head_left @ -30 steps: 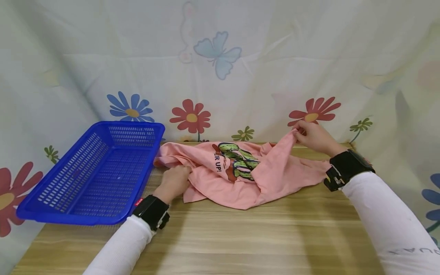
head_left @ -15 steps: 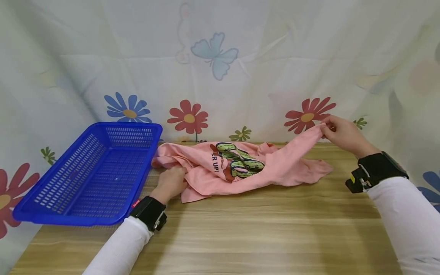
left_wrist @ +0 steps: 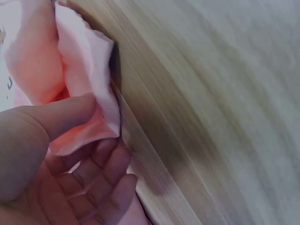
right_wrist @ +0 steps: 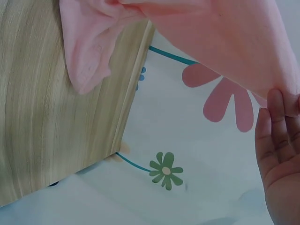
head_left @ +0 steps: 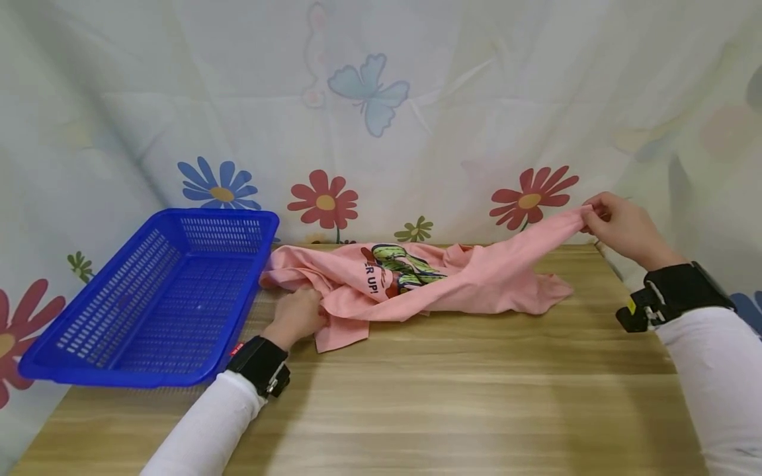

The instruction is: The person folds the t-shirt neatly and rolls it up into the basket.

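At far left on the bench (head_left: 452, 403), a blue basket (head_left: 184, 304) sits upright; its perforated floor is visible from above. To its right, the left hand (head_left: 297, 314) is low at the near left part of the pink garment (head_left: 476, 284). The thumb and index finger clamp a fabric edge; the remaining fingers are bent beneath it. The garment lies bunched along the far side of the bench, its left end just beside the basket. A cactus print (head_left: 411, 268) and lettering (head_left: 370, 279) face upward. The garment's near right portion slopes upward, stretched between both hands. At far right, the right hand (head_left: 625, 228) is raised above the bench, thumb and index finger together on the fabric tip.
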A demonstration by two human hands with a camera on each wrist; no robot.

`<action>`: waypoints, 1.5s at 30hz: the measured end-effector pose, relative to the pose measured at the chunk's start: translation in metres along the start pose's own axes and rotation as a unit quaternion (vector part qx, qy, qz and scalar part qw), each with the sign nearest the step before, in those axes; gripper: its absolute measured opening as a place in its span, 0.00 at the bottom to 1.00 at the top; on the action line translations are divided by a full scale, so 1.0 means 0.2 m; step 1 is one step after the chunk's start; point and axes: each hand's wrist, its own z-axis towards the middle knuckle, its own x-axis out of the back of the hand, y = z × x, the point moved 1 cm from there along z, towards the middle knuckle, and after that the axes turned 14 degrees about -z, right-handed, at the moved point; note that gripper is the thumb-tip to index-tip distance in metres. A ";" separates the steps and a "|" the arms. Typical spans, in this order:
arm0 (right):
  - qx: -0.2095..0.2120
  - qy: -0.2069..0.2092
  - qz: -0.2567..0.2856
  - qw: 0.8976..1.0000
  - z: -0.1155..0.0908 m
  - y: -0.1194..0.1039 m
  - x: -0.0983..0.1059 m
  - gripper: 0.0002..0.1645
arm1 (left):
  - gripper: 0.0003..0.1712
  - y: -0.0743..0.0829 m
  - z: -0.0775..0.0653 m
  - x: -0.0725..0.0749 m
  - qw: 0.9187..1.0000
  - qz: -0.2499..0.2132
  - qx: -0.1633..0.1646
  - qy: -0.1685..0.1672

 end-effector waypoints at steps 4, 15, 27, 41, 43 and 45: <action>-0.001 0.007 0.002 1.000 0.00 0.03 0.03 0.21 | 0.08 0.00 -0.01 0.01 1.000 -0.011 0.020 -0.006; -0.013 0.020 0.015 1.000 -0.03 0.09 0.07 0.19 | 0.05 -0.03 -0.05 0.12 0.993 -0.110 -0.013 0.049; -0.017 0.042 -0.009 0.999 -0.05 0.17 0.16 0.19 | 0.04 0.02 -0.02 0.37 0.997 -0.040 0.001 0.070; -0.038 0.061 -0.060 0.996 0.05 0.12 0.35 0.22 | 0.10 0.09 0.07 0.87 0.996 0.054 0.020 0.069; -0.045 0.062 -0.058 0.995 0.07 0.11 0.39 0.23 | 0.11 0.12 0.09 0.95 0.993 0.058 0.019 0.098; -0.055 0.063 -0.057 0.995 0.09 0.09 0.42 0.24 | 0.12 0.14 0.11 1.01 0.991 0.057 0.018 0.123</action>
